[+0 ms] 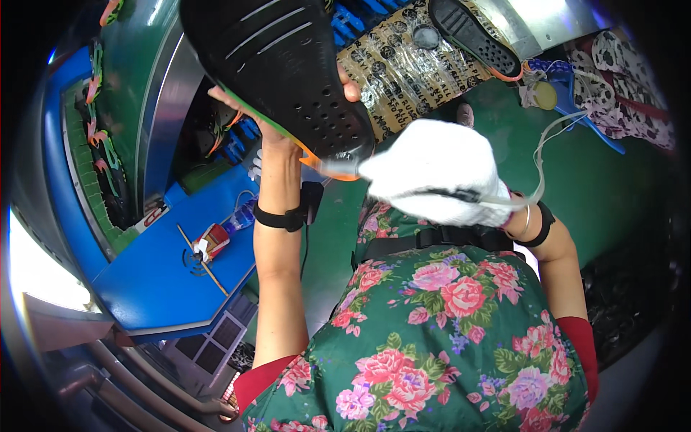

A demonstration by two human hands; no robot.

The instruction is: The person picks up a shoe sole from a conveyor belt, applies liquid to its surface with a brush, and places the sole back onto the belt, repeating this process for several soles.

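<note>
A black shoe sole (284, 79) with slots, small round holes and a green-and-orange edge is held up in front of me. My left hand (269, 135) grips it from beneath, with fingertips showing at both its sides. A white knitted glove covers my right hand (435, 173), which is closed close to the orange end of the sole. From the glove a narrow pale tip (338, 168) juts out to that end, smeared by motion. A clear hose (538, 162) runs to my gloved wrist. Most of what this hand grips is hidden by the glove.
A taped brown package (403, 79) lies ahead, bearing a second black sole (475, 36) and a small round lid (426, 36). On the left stands a blue table (155, 281) with a red-and-white packet (211, 242) and a stick. A patterned cloth (619, 93) hangs at right.
</note>
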